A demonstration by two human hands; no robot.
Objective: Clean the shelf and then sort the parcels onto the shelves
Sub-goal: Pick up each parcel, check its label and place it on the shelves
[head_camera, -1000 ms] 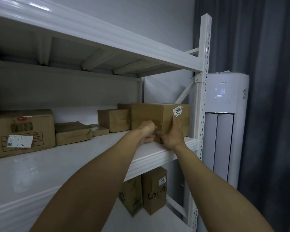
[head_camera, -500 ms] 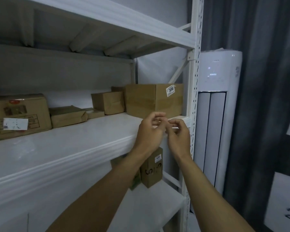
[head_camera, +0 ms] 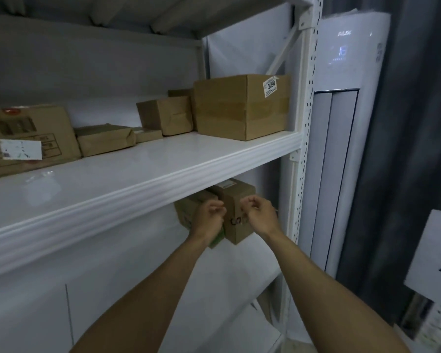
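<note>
Hands curled, empty — left hand (head_camera: 210, 220), right hand (head_camera: 259, 215) — before upright parcel (head_camera: 236, 197), long axis vertical

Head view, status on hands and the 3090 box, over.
Left hand and right hand curled, nothing visibly held. 3090 box on shelf, right end, untouched. Hands hover before lower boxes; nothing blocking.

Dim, cool-toned indoor shot through a wide-angle lens.

The glossy white middle shelf (head_camera: 163, 161) catches a soft sheen and a pale smudged reflection toward its left. The underside of the upper shelf (head_camera: 163, 19) and the bay below lie in grey shadow. The display (head_camera: 341, 50) of the air conditioner (head_camera: 362, 77) glows faint blue. The label (head_camera: 270, 85) on the cardboard box (head_camera: 239, 110) reads sharp. The lower right corner is smeared with blur, and the paper sheet (head_camera: 433, 250) there looks soft. The perforated upright (head_camera: 308, 98) bows with edge distortion.
</note>
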